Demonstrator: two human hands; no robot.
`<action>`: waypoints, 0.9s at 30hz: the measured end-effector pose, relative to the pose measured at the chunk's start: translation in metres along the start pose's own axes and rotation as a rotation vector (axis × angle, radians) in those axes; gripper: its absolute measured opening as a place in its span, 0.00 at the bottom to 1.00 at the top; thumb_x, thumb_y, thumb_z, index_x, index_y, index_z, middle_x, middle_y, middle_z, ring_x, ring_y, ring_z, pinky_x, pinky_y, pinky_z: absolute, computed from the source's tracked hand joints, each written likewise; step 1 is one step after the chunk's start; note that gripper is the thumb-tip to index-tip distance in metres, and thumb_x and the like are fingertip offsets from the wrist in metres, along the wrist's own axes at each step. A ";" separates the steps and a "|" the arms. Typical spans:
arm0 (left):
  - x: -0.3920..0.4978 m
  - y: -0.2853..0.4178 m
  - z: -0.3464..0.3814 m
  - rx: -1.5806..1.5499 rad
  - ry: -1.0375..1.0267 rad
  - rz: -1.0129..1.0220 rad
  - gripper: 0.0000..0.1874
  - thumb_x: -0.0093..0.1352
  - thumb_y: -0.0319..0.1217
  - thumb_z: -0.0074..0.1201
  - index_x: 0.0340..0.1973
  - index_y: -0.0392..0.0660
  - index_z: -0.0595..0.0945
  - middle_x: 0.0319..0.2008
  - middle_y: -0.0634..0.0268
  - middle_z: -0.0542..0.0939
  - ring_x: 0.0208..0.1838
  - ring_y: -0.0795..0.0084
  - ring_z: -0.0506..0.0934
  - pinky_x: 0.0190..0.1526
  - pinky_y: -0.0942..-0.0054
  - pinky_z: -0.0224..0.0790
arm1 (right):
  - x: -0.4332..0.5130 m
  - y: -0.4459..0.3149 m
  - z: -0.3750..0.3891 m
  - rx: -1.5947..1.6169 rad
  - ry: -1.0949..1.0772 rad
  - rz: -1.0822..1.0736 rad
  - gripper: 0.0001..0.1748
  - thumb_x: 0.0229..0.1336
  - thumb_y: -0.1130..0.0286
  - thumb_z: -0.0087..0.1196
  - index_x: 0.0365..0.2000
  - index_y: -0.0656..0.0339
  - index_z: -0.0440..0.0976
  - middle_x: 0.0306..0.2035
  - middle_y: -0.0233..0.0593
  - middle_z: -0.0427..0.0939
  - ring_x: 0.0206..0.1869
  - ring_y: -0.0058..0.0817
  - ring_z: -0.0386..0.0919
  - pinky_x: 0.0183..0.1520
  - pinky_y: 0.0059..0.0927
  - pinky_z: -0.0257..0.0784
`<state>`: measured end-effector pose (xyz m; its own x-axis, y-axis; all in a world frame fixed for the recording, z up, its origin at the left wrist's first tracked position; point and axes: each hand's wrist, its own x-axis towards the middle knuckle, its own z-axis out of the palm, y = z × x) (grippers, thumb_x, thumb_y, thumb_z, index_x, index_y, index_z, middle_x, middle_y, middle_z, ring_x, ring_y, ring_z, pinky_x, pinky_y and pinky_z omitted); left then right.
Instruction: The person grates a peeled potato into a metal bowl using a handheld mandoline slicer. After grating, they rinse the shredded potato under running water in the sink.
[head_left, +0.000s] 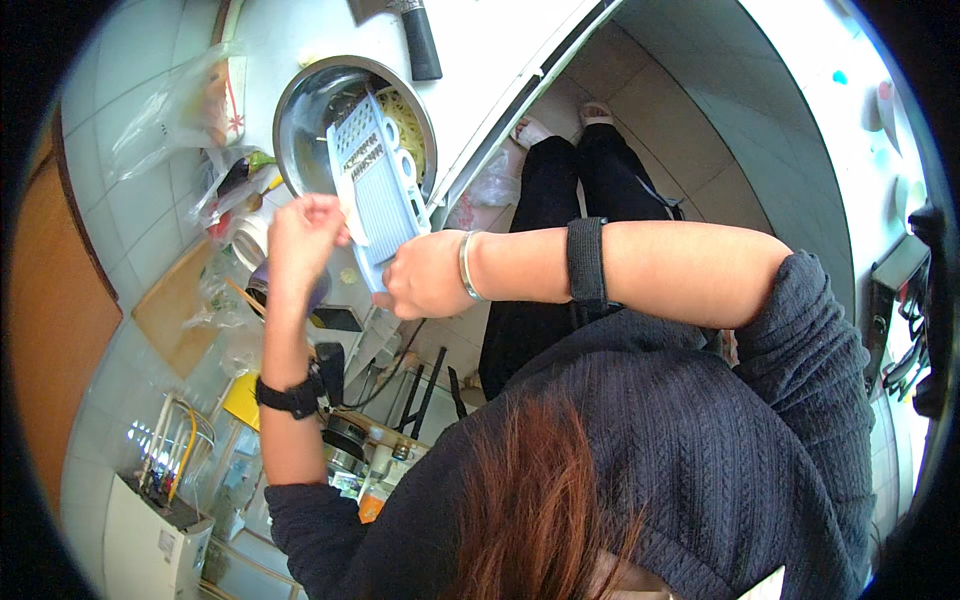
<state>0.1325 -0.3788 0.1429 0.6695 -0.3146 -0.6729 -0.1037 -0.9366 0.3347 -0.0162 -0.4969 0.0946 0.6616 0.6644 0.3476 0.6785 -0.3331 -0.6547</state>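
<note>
A light-blue plastic grater (382, 199) slants across a stainless steel bowl (300, 112), its far end inside the bowl. Pale shredded vegetable strips (407, 127) lie in the bowl, partly hidden beneath the grater. My right hand (424, 277), below a silver bangle, grips the grater's near end. At the grater's left edge my left hand (307, 229) has its fingers pinched on a pale, flat food piece (351, 206). The fingers partly cover this piece, and its exact kind cannot be told.
A knife's black handle (421, 43) lies beyond the bowl on the white countertop (480, 82). Left of the bowl are an eggplant (234, 177) in a plastic bag and a white cup-like container (249, 241). A dark flat device (337, 318) rests near the counter edge.
</note>
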 end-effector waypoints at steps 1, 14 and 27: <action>-0.010 -0.001 0.006 -0.023 -0.026 -0.051 0.09 0.62 0.28 0.57 0.31 0.34 0.81 0.20 0.62 0.81 0.23 0.79 0.79 0.28 0.79 0.71 | 0.000 0.001 0.000 0.007 -0.011 0.001 0.22 0.51 0.70 0.46 0.47 0.69 0.72 0.27 0.45 0.79 0.32 0.40 0.80 0.35 0.37 0.77; 0.033 0.018 0.017 0.071 0.019 -0.009 0.07 0.57 0.25 0.55 0.26 0.32 0.79 0.20 0.62 0.80 0.21 0.79 0.75 0.27 0.81 0.66 | -0.004 0.001 0.001 -0.028 -0.026 -0.001 0.23 0.50 0.70 0.47 0.47 0.71 0.71 0.26 0.43 0.79 0.31 0.40 0.80 0.34 0.37 0.77; 0.133 0.035 0.002 0.535 0.012 0.041 0.11 0.54 0.36 0.55 0.25 0.43 0.85 0.21 0.60 0.82 0.30 0.66 0.82 0.38 0.72 0.72 | 0.000 -0.002 -0.001 -0.008 -0.008 0.014 0.21 0.50 0.70 0.47 0.45 0.71 0.72 0.27 0.43 0.79 0.33 0.39 0.81 0.36 0.37 0.78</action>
<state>0.2168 -0.4535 0.0639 0.6648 -0.3540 -0.6578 -0.4884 -0.8723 -0.0241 -0.0174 -0.4970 0.0967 0.6682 0.6653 0.3330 0.6719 -0.3476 -0.6540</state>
